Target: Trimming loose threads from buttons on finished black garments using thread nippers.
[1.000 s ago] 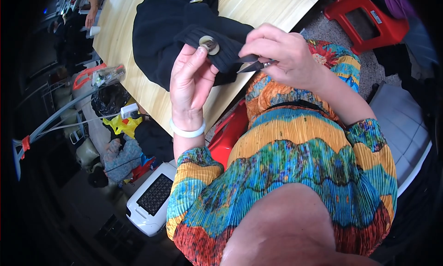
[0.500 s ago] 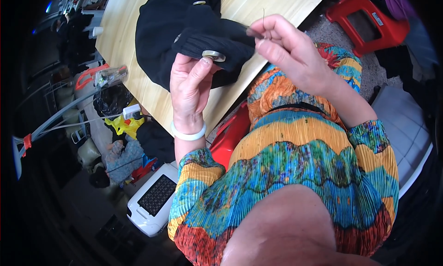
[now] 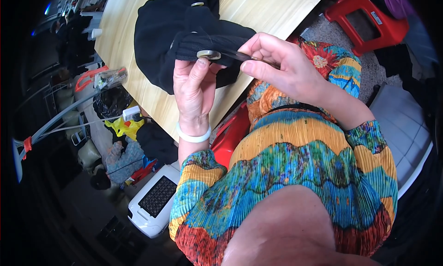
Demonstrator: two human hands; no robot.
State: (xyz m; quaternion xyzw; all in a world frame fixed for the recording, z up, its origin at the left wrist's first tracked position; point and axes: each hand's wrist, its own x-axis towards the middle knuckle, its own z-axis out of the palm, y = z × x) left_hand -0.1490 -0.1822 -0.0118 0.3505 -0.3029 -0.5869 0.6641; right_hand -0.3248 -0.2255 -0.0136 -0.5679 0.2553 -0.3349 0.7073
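Observation:
Black cloth of a garment (image 3: 159,44) lies bunched on the table, with a ribbed band raised toward me. My left hand (image 3: 196,83) is closed on this band, thumb against the lower rim of a large shiny button (image 3: 209,54). Another button (image 3: 197,4) shows farther up the cloth. Between thumb and fingers, my right hand (image 3: 281,63) grips a slim dark tool (image 3: 260,59) whose narrow end points left, close beside the button. Its exact kind cannot be made out. A fine loose thread rises from the band above the button.
The pale wooden table (image 3: 272,5) has its near edge just under my hands. A red stool (image 3: 337,12) stands at the right, a grey padded seat (image 3: 397,127) below it. At the lower left are a white bin-like box (image 3: 170,178) and a yellow bag (image 3: 127,127).
My right hand has come down and turned, bringing the dark tool's narrow end left to the button. The left hand keeps its hold on the band, shifted slightly.

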